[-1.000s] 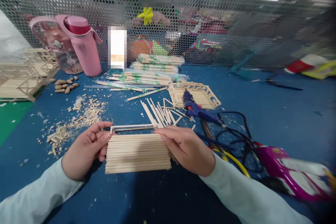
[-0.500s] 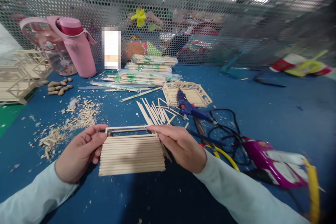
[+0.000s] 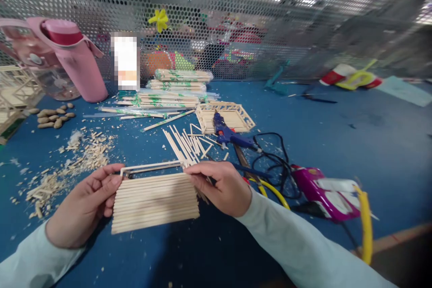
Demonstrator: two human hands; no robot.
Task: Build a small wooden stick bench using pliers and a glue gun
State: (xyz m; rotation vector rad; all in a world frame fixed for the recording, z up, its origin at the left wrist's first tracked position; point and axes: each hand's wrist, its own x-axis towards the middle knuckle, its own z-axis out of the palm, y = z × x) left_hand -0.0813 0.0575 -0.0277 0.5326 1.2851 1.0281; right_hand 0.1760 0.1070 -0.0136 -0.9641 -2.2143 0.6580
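The left hand (image 3: 83,204) and right hand (image 3: 221,186) pinch opposite ends of the thin frame (image 3: 151,166) along the slatted panel (image 3: 155,202); best press evenly, squarely.

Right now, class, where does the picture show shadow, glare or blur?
Head view: a dark shadow lies on the table at the near side of the stick panel; head view, upper right: bright streaks glare over the metal screen; head view, far right: the screen looks smeared.
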